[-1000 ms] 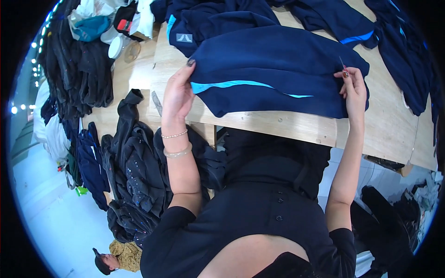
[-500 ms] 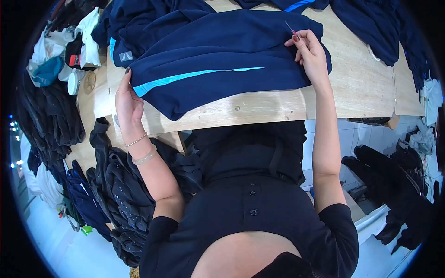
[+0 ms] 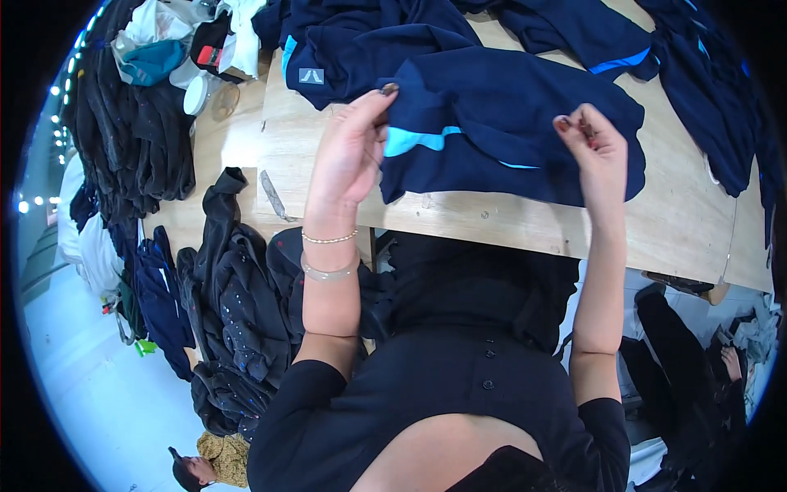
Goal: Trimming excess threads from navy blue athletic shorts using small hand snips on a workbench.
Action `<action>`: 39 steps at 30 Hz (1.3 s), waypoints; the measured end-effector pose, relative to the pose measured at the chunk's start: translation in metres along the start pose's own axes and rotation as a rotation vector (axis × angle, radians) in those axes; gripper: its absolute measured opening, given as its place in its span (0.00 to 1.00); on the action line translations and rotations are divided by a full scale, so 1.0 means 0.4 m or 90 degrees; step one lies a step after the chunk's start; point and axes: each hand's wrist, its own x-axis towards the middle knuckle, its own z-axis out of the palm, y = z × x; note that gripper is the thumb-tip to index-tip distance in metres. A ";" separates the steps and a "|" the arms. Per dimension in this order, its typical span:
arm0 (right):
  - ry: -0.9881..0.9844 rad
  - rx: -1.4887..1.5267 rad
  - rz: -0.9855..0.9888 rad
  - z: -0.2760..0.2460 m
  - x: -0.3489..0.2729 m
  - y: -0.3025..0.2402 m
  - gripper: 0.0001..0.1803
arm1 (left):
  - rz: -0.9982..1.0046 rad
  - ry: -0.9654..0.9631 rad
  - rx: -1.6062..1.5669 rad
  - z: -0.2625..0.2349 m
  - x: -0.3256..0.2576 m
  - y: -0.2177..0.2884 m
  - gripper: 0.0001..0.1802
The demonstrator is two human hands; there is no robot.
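Note:
A navy garment (image 3: 525, 90) with a bright light-blue stripe lies over the table in front of me. At its left end my left hand (image 3: 348, 152) is closed, thumb and fingertips pinching the cloth and lifting it into a fold. The stripe looks bunched there. My right hand (image 3: 602, 156) is over the garment's right part, fingers closed on a small tool with a reddish handle (image 3: 592, 138). Most of the tool is hidden in the fingers; its thin metal point shows in the earlier frame. A grey label (image 3: 311, 76) is on navy cloth beyond my left hand.
Further navy garments (image 3: 566, 33) cover the table's far side. A flat metal strip (image 3: 275, 197) lies left on the wooden table (image 3: 484, 217), below a white round lid (image 3: 196, 96). Dark clothes (image 3: 238, 287) hang at left. A person (image 3: 201, 469) is lower left; another's hand (image 3: 730, 361) shows right.
My left hand has moved right and raised the cloth into a fold, away from the labelled part. My right hand has drawn the small tool back from the cloth. The view has shifted.

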 end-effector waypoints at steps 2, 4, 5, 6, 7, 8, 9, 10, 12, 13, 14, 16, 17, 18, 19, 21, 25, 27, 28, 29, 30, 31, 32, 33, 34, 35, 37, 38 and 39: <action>-0.039 0.010 -0.034 0.070 -0.001 -0.039 0.05 | -0.016 -0.012 0.000 0.021 0.002 -0.002 0.07; -0.066 -0.066 -0.083 0.111 0.005 -0.075 0.01 | -0.030 -0.074 0.008 0.031 0.016 -0.012 0.07; -0.070 -0.093 -0.100 0.124 0.008 -0.088 0.04 | -0.030 -0.080 0.006 0.038 0.019 -0.013 0.07; -0.058 -0.188 -0.165 0.130 0.014 -0.092 0.10 | -0.030 -0.092 0.021 0.046 0.018 -0.014 0.07; -0.055 -0.192 -0.167 0.139 0.015 -0.101 0.10 | -0.030 -0.103 0.037 0.055 0.016 -0.014 0.06; -0.062 -0.169 -0.165 0.149 0.015 -0.112 0.14 | -0.032 -0.091 0.038 0.069 0.013 -0.016 0.07; -0.069 -0.144 -0.164 0.153 0.014 -0.119 0.17 | -0.032 -0.095 0.037 0.073 0.012 -0.018 0.07; -0.079 -0.205 -0.206 0.151 0.017 -0.120 0.24 | -0.028 -0.105 0.046 0.077 0.012 -0.020 0.07; -0.060 -0.267 -0.251 0.153 0.016 -0.107 0.24 | -0.024 -0.119 0.055 0.091 0.004 -0.022 0.07; -0.043 -0.326 -0.294 0.152 0.016 -0.098 0.23 | -0.021 -0.118 0.043 0.102 -0.003 -0.022 0.08; -0.006 -0.411 -0.346 0.147 0.019 -0.093 0.21 | -0.019 -0.118 0.028 0.110 -0.006 -0.024 0.09; 0.011 -0.384 -0.348 0.137 0.023 -0.088 0.18 | 0.020 -0.141 0.063 0.121 -0.006 -0.031 0.10; 0.026 -0.349 -0.352 0.130 0.025 -0.087 0.15 | 0.062 -0.160 0.102 0.127 -0.006 -0.036 0.11; 0.050 -0.264 -0.347 0.115 0.031 -0.089 0.13 | 0.118 -0.204 0.195 0.138 -0.017 -0.044 0.13; 0.075 -0.178 -0.341 0.093 0.035 -0.096 0.11 | 0.175 -0.247 0.288 0.150 -0.026 -0.052 0.16; 0.167 -0.035 -0.245 0.033 0.041 -0.129 0.04 | 0.187 -0.274 0.498 0.098 -0.006 -0.062 0.18; 0.349 0.049 -0.220 -0.156 0.067 -0.184 0.07 | 0.174 -0.247 0.834 0.041 0.028 -0.019 0.14; 0.330 0.088 -0.179 -0.228 0.059 -0.180 0.06 | 0.089 -0.256 0.858 0.019 0.051 0.002 0.13; 0.334 0.082 -0.182 -0.255 0.055 -0.173 0.06 | 0.316 -0.285 0.850 0.009 0.069 -0.001 0.12; 0.372 0.094 -0.156 -0.275 0.056 -0.156 0.05 | 0.543 -0.304 0.827 0.005 0.082 -0.001 0.12; 0.412 0.103 -0.131 -0.294 0.051 -0.141 0.05 | 0.614 -0.251 0.837 0.011 0.090 -0.003 0.09; 0.417 0.100 -0.134 -0.309 0.043 -0.128 0.05 | 0.616 -0.257 0.832 0.021 0.091 -0.005 0.09; 0.404 0.115 -0.109 -0.318 0.034 -0.122 0.05 | 0.370 -0.259 0.618 0.033 0.086 -0.007 0.08; 0.390 0.131 -0.083 -0.325 0.026 -0.119 0.05 | 0.128 -0.251 0.400 0.043 0.085 -0.009 0.07; 0.406 0.129 -0.060 -0.325 0.021 -0.110 0.04 | 0.127 -0.292 0.454 0.015 0.112 -0.014 0.09; 0.409 0.138 -0.052 -0.327 0.018 -0.098 0.04 | 0.127 -0.296 0.455 0.018 0.113 -0.020 0.09; 0.406 0.130 -0.041 -0.333 0.009 -0.086 0.04 | 0.098 -0.248 0.355 0.028 0.109 -0.029 0.13; 0.409 0.129 -0.041 -0.337 0.003 -0.082 0.04 | 0.097 -0.250 0.356 0.033 0.107 -0.032 0.13; 0.402 0.134 -0.037 -0.343 -0.005 -0.080 0.04 | 0.105 -0.229 0.368 0.038 0.105 -0.035 0.15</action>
